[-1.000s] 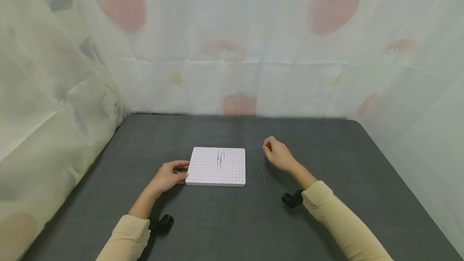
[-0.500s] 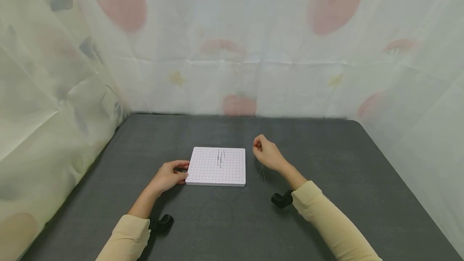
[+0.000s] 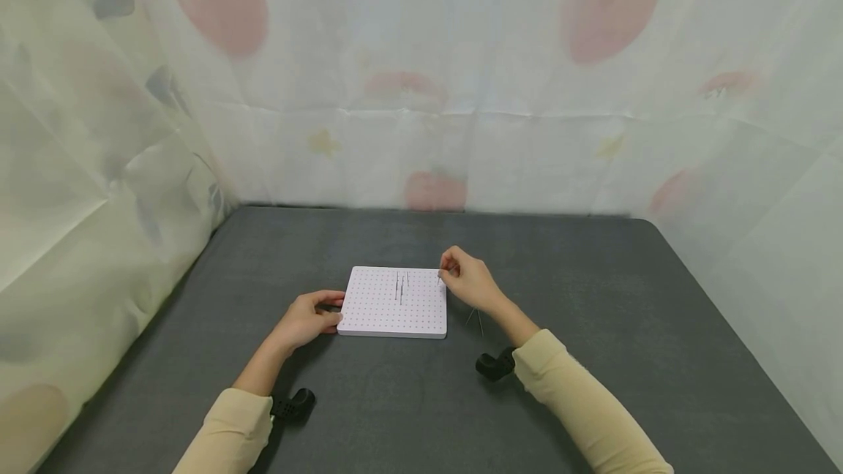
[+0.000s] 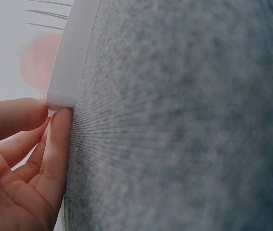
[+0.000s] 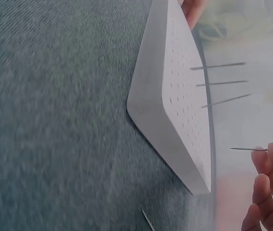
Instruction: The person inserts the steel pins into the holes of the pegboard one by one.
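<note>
A white board [image 3: 382, 317] with rows of small holes lies flat on the table. Three thin dark needles [image 5: 223, 83] stand upright in it, towards its far edge. My left hand [image 3: 308, 322] holds the board's left edge; in the left wrist view the thumb [image 4: 23, 115] and a finger press against its corner. Thumb and forefinger of my right hand [image 3: 469, 280] pinch another needle [image 5: 244, 148], its pointed end sticking out past the fingertips. That hand is over the board's far right corner, and the needle's tip is apart from the holes in the right wrist view.
Loose needles [image 3: 479, 323] lie on the dark grey table [image 3: 395, 408] right of the board, partly under my right forearm. Both wrists carry a black camera mount [image 3: 495, 366]. A patterned curtain [image 3: 527, 152] hangs behind the table and along its left side.
My right hand has moved left with the needle, from beside the board to over its far right corner. My left hand and the board have stayed in place.
</note>
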The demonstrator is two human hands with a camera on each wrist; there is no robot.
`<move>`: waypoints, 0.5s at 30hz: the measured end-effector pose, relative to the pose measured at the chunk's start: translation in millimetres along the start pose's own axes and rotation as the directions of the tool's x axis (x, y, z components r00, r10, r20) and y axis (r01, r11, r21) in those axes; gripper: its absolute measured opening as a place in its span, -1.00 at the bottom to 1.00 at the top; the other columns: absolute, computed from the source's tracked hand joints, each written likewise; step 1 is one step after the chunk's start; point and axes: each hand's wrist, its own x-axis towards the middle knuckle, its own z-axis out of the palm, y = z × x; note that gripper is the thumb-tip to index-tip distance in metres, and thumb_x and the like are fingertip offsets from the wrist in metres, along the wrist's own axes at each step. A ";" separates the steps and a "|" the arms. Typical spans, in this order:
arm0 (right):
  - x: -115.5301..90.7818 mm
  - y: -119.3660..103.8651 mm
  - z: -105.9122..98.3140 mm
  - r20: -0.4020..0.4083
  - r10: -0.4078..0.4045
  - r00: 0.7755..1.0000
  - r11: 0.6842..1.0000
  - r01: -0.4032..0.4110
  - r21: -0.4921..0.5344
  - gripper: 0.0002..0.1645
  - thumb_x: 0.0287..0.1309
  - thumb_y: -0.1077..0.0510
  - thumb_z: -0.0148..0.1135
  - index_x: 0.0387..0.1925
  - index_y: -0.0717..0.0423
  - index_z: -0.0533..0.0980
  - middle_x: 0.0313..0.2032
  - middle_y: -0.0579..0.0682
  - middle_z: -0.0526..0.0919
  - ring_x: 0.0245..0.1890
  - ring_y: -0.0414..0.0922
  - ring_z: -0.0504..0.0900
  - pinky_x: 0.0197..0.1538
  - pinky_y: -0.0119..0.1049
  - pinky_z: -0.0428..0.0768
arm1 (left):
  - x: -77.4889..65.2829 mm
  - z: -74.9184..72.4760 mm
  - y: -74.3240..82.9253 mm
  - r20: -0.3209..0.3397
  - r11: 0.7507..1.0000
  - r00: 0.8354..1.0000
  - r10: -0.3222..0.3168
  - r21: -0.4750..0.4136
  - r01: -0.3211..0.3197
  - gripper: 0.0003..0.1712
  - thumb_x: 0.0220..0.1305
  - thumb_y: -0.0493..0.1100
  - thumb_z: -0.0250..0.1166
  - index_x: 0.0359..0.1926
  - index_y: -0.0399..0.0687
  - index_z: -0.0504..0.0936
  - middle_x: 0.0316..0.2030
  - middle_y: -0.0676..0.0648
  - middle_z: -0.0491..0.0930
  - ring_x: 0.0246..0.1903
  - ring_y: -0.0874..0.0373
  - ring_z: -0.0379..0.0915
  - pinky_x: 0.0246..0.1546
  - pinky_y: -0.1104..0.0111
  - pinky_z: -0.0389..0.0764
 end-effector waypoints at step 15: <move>3.2 -5.2 21.1 -0.043 -0.022 0.999 1.000 0.022 -0.016 -0.94 0.07 0.23 0.22 -0.38 0.04 0.50 -0.46 -0.15 0.57 -0.51 -0.23 0.40 -0.44 -0.42 0.36 | -0.2 -0.1 1.1 0.004 1.000 1.000 0.004 -0.010 -0.004 -0.50 0.12 -0.36 0.23 0.13 -0.30 0.44 0.01 -0.27 0.47 -0.30 0.14 0.53 -0.33 0.31 0.64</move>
